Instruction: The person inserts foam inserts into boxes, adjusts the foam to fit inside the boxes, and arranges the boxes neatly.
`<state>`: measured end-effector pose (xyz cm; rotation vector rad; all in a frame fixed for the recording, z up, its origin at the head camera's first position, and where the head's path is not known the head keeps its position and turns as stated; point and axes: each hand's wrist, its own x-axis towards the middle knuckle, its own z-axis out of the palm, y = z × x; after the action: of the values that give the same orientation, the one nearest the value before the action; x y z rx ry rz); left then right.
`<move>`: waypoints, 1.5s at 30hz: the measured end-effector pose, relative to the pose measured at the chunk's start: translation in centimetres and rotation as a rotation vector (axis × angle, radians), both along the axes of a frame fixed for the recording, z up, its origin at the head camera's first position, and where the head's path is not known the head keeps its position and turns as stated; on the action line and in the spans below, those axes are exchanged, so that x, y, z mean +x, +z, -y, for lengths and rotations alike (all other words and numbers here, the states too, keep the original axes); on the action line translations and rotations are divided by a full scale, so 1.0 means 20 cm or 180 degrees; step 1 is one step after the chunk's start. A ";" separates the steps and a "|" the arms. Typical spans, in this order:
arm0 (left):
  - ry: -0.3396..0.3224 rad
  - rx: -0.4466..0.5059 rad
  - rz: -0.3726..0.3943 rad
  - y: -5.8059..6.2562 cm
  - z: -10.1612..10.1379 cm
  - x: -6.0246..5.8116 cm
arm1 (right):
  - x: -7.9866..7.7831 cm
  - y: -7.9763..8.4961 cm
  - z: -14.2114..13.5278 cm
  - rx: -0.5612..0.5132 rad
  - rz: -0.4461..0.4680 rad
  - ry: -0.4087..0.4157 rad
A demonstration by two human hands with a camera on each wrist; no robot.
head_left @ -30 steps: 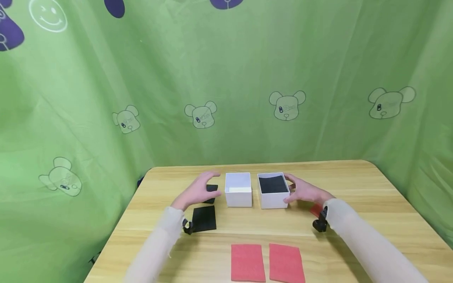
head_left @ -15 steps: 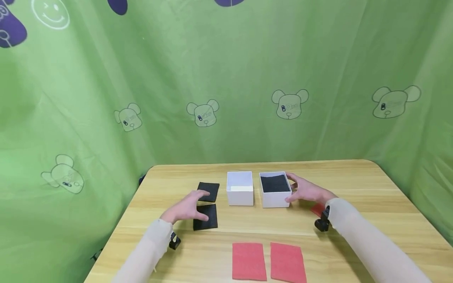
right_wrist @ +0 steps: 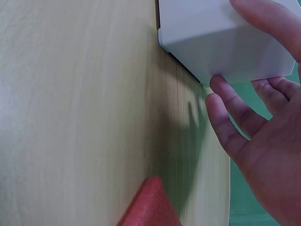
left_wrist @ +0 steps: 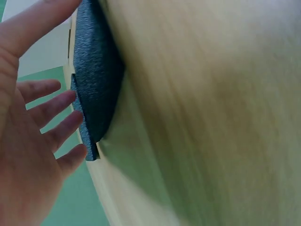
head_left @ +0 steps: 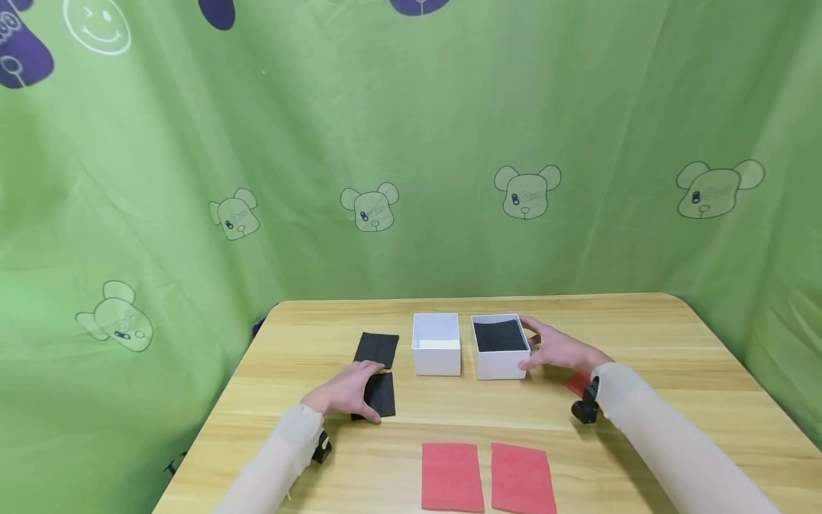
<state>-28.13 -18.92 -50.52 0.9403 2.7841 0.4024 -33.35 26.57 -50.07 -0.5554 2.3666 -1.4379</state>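
My left hand (head_left: 347, 390) is over the nearer black cloth square (head_left: 383, 394), thumb and fingers spread toward its opposite edges. In the left wrist view, the thumb and fingertips overlap the edge of that textured black cloth square (left_wrist: 96, 66). A second black cloth square (head_left: 377, 348) lies just beyond it. My right hand (head_left: 560, 350) holds the right white box (head_left: 501, 366) by its right side, thumb at the front corner and fingers farther back. A black sheet (head_left: 499, 337) sits inside this box. Beside it stands the left white box (head_left: 438, 363), with its top uncovered.
Two red cloth squares (head_left: 452, 477) lie side by side near the table's front. Another red piece (head_left: 578, 383) is partly hidden under my right wrist. The wooden table (head_left: 681, 371) ends at a green curtain (head_left: 449, 250) behind.
My left hand has moved back and down from beside the left box to the nearer black cloth square, uncovering the farther one. My right hand stays at the right box.
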 end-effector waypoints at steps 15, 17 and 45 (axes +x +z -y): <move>0.0093 -0.0116 0.0037 -0.02 -0.03 0.03 | 0.01 0.01 0.00 0.0017 0.0034 -0.0031; 0.0094 -0.0115 0.0016 -0.01 -0.04 0.03 | 0.01 0.01 0.00 0.0022 0.0029 -0.0038; 0.0449 0.0713 0.0168 0.18 -0.09 -0.01 | 0.01 0.00 0.00 0.0024 0.0021 -0.0016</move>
<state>-28.37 -17.18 -46.94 0.7639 2.8078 0.7623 -33.20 26.60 -49.99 -0.5423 2.3690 -1.4300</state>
